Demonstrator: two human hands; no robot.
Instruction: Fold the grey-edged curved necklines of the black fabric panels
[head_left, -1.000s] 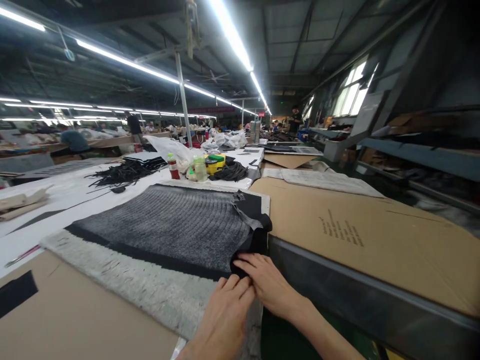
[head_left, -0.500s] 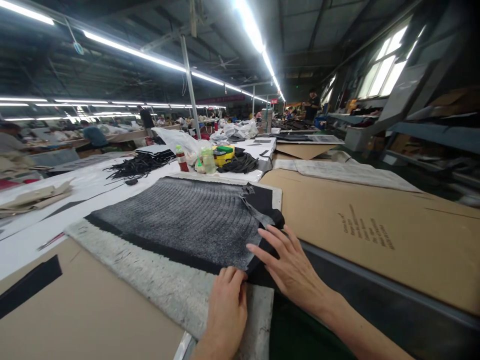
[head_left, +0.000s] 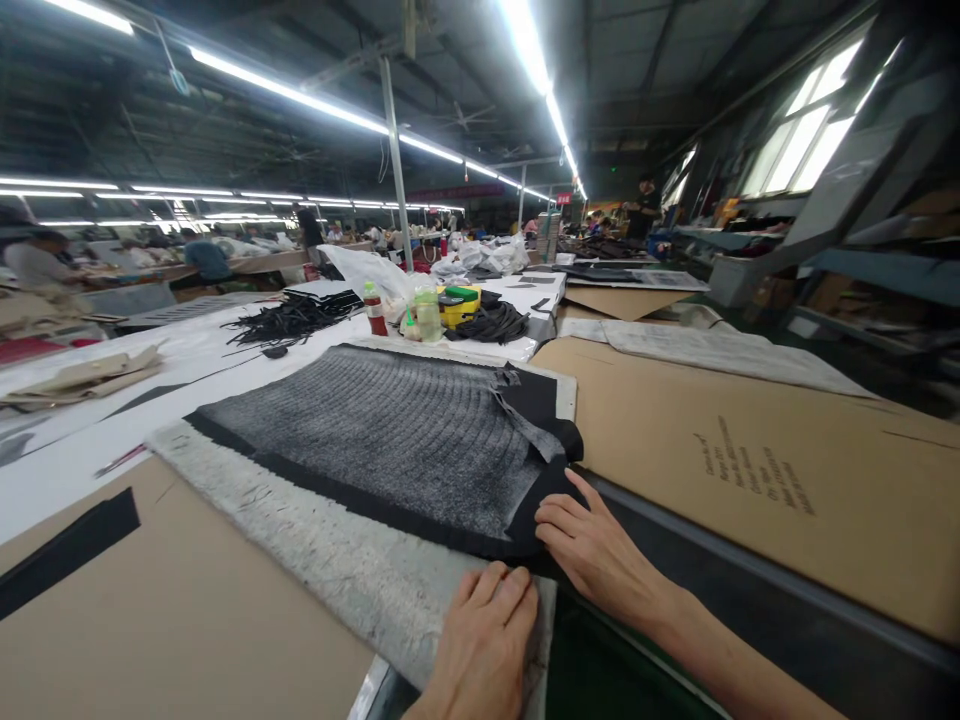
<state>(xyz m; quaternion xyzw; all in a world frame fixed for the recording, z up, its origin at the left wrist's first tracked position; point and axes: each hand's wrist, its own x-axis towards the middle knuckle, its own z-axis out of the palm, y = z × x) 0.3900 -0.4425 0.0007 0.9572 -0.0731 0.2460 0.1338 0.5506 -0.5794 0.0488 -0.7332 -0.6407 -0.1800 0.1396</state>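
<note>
A grey textured fabric piece (head_left: 390,430) with black borders lies on a pale, worn board (head_left: 315,530). Its near right corner is black, and a loose grey strip (head_left: 529,428) lies folded near its right edge. My left hand (head_left: 491,625) rests on the board's near right end, just below the fabric's edge, fingers together and curled down; what is under the fingertips is hidden. My right hand (head_left: 592,535) touches the black border at the right corner, its fingers bent and the index finger apart from the others. I cannot make out a grip there.
Brown cardboard (head_left: 750,470) with print lies to the right. Behind the fabric are black strips (head_left: 300,315), a red-brown bottle (head_left: 374,310), a greenish bottle (head_left: 427,315) and a yellow box (head_left: 457,308). A black strip (head_left: 71,550) lies at left. People work far back.
My left hand has come off the fabric's corner and moved down and right onto the board. My right hand has shifted lower, with its fingers drawn in. The view has swung slightly left.
</note>
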